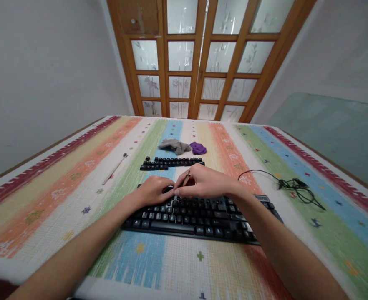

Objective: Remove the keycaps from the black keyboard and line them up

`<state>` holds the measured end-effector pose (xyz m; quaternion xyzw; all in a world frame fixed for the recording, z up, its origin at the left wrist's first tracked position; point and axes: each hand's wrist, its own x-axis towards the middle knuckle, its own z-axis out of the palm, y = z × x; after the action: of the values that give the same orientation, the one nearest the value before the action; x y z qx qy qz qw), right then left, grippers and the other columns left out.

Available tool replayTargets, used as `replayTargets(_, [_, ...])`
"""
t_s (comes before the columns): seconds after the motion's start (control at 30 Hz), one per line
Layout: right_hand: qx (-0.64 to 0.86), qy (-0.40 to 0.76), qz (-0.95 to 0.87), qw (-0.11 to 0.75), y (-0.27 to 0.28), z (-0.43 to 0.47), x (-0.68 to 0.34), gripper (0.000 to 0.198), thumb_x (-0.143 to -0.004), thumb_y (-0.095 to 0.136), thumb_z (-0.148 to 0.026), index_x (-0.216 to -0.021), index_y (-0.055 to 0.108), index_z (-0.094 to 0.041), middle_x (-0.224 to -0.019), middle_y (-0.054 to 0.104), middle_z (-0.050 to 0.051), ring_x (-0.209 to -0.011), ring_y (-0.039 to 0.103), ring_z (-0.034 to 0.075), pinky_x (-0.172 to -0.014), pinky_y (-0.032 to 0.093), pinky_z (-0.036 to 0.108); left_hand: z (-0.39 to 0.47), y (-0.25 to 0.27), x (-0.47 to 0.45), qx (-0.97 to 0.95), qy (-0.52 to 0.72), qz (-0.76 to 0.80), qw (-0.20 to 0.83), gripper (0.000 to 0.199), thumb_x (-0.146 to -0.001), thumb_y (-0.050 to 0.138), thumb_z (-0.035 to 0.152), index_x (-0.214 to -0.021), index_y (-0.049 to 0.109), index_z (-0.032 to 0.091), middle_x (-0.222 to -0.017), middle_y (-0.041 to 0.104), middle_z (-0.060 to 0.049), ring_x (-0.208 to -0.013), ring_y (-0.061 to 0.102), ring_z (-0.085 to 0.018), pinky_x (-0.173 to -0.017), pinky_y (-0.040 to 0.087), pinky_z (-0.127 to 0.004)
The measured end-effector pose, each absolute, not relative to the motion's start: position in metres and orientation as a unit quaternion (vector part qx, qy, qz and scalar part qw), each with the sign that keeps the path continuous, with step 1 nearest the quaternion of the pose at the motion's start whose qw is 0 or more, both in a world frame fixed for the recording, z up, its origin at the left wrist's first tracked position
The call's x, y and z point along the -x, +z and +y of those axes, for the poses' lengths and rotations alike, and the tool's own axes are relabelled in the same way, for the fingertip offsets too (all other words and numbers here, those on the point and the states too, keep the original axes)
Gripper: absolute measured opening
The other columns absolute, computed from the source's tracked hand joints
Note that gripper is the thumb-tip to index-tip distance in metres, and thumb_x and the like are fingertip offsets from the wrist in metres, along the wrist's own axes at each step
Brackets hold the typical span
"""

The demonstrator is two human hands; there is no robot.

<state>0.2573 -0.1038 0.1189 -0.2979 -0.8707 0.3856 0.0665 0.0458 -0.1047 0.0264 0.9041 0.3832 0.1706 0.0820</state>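
A black keyboard (177, 218) lies on the table, with its upper rows partly covered by my hands. My left hand (155, 191) rests on the upper left of it, fingers bent and gripping there, thumb along the keys. Touching it, my right hand (199, 181) is closed in a pinch over the upper middle keys. A thin brownish piece (187, 178) shows between its thumb and fingers; its lower end is hidden. Just beyond the hands, loose black keycaps (171, 162) sit in rows on the cloth.
A grey cloth (175, 146) and a purple cloth (198, 148) lie behind the keycaps. To the left is a slim brush (115, 168) with a dark tip. A coiled black cable (295, 185) lies to the right. A striped tablecloth (199, 266) covers the table.
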Motion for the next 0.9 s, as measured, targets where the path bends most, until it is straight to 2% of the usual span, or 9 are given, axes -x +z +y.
replayTargets(0.1, [0.293, 0.341, -0.892, 0.054, 0.12, -0.104, -0.259, 0.027, -0.085, 0.061, -0.029, -0.097, 0.078, -0.011, -0.077, 0.076, 0.005, -0.066, 0.064, 0.013, -0.061, 0.045, 0.023, -0.106, 0.027, -0.046, -0.906, 0.173, 0.378, 0.08, 0.03, -0.094, 0.048, 0.033, -0.081, 0.07, 0.018, -0.068, 0.068, -0.004, -0.062, 0.062, -0.017, -0.057, 0.039, -0.025])
replayTargets(0.23, [0.289, 0.349, -0.891, 0.02, 0.116, -0.102, -0.258, 0.029, -0.085, 0.063, -0.03, -0.101, 0.078, -0.011, -0.084, 0.078, 0.008, -0.072, 0.068, 0.015, -0.064, 0.047, 0.023, -0.106, 0.027, -0.046, -0.906, 0.172, 0.379, 0.081, 0.03, -0.095, 0.047, 0.034, -0.085, 0.072, 0.018, -0.068, 0.068, -0.003, -0.061, 0.061, -0.016, -0.059, 0.039, -0.024])
replayTargets(0.4, [0.301, 0.418, -0.857, 0.023, 0.104, -0.097, -0.259, 0.031, -0.083, 0.066, -0.031, -0.104, 0.077, -0.011, -0.076, 0.076, 0.007, -0.067, 0.067, 0.015, -0.06, 0.048, 0.023, -0.106, 0.026, -0.046, -0.906, 0.175, 0.377, 0.081, 0.028, -0.094, 0.05, 0.031, -0.081, 0.071, 0.017, -0.066, 0.067, -0.003, -0.058, 0.06, -0.015, -0.057, 0.037, -0.024])
replayTargets(0.53, [0.305, 0.47, -0.828, 0.038, 0.092, -0.094, -0.253, 0.03, -0.085, 0.064, -0.032, -0.097, 0.076, -0.008, -0.068, 0.071, 0.005, -0.061, 0.064, 0.014, -0.058, 0.047, 0.023, -0.105, 0.026, -0.045, -0.905, 0.166, 0.383, 0.079, 0.027, -0.092, 0.051, 0.03, -0.074, 0.067, 0.017, -0.063, 0.065, -0.003, -0.057, 0.059, -0.015, -0.055, 0.036, -0.024])
replayTargets(0.67, [0.307, 0.314, -0.896, 0.07, 0.089, -0.103, -0.24, 0.024, -0.086, 0.062, -0.031, -0.082, 0.074, -0.011, -0.067, 0.069, 0.006, -0.061, 0.059, 0.014, -0.057, 0.04, 0.024, -0.103, 0.024, -0.043, -0.903, 0.147, 0.395, 0.076, 0.016, -0.084, 0.056, 0.025, -0.073, 0.065, 0.017, -0.067, 0.067, -0.003, -0.063, 0.062, -0.017, -0.058, 0.039, -0.024])
replayTargets(0.73, [0.292, 0.243, -0.922, 0.079, 0.092, -0.11, -0.236, 0.023, -0.087, 0.062, -0.032, -0.081, 0.073, -0.013, -0.07, 0.069, 0.007, -0.063, 0.058, 0.015, -0.058, 0.037, 0.026, -0.102, 0.022, -0.042, -0.904, 0.147, 0.394, 0.083, 0.013, -0.082, 0.056, 0.021, -0.073, 0.065, 0.018, -0.07, 0.068, -0.004, -0.066, 0.063, -0.018, -0.06, 0.041, -0.024])
replayTargets(0.9, [0.277, 0.203, -0.938, 0.041, 0.094, -0.117, -0.235, 0.027, -0.088, 0.063, -0.038, -0.08, 0.071, -0.014, -0.072, 0.069, 0.008, -0.064, 0.057, 0.016, -0.057, 0.033, 0.028, -0.102, 0.021, -0.042, -0.904, 0.158, 0.392, 0.07, 0.015, -0.081, 0.054, 0.019, -0.071, 0.065, 0.018, -0.066, 0.066, -0.003, -0.064, 0.062, -0.017, -0.059, 0.04, -0.024])
